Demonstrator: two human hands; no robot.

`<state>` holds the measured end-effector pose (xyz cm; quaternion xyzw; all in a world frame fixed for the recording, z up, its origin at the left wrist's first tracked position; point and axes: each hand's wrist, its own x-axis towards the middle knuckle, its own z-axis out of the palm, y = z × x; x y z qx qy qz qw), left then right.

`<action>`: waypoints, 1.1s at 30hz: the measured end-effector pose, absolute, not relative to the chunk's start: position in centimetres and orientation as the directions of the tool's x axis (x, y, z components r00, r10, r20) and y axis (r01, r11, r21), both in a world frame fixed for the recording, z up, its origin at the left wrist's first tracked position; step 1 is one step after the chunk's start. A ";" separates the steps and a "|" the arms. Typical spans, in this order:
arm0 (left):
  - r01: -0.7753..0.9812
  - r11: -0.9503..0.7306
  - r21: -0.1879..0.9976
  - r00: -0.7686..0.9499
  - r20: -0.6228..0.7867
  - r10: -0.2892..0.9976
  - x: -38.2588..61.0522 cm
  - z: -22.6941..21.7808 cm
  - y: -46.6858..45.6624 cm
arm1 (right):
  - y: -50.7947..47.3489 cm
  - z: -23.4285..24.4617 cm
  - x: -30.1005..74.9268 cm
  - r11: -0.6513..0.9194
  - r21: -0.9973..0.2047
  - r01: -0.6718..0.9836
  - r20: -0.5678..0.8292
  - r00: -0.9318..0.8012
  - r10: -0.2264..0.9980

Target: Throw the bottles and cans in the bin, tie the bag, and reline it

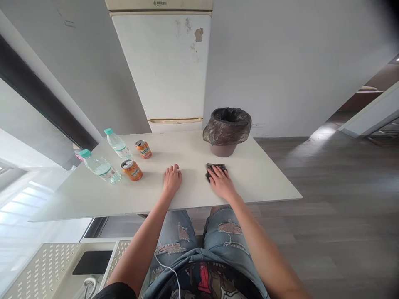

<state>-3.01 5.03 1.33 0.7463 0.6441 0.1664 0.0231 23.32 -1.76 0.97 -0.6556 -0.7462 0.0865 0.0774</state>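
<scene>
My right hand [222, 183] lies on a crumpled black plastic bag [223, 166], its fingers stretched out and pressing it to the white table [193, 189]. Part of the bag is hidden under the palm. My left hand [172, 178] rests on the tabletop with its fingers curled in loosely and holds nothing that I can see. Behind the right hand stands a brown trash bin [223, 150], its rim covered by a dark bin liner [227, 132].
Left of my left hand stand two orange soda cans [132, 170], [144, 149]. Two clear bottles with teal caps [101, 168], [118, 145] stand beyond them. A white refrigerator [165, 66] is behind the table. A perforated white cart [46, 270] sits at the lower left.
</scene>
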 end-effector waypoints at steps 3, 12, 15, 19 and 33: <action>0.954 -0.176 0.242 0.123 0.219 0.968 -3.0 1.2 5.0 | -2.8 0.6 26.9 -0.015 -0.195 0.981 -0.009 0.014 1.000; 0.953 -0.182 0.242 0.131 0.216 0.968 -3.0 1.2 5.1 | -7.3 0.1 39.4 -0.441 -0.159 0.884 -0.021 0.443 0.896; 0.958 -0.182 0.223 0.134 0.215 0.967 -3.0 1.2 5.1 | -7.7 0.3 40.5 -0.444 -0.174 0.879 -0.030 0.446 0.895; 0.959 -0.173 0.226 0.125 0.211 0.969 -3.0 1.3 5.1 | -6.8 0.4 39.4 -0.366 -0.152 0.918 -0.002 0.370 0.929; 0.956 -0.175 0.237 0.130 0.195 0.972 -3.0 1.5 4.9 | -6.0 2.1 32.4 -0.059 -0.262 0.963 0.512 0.190 0.838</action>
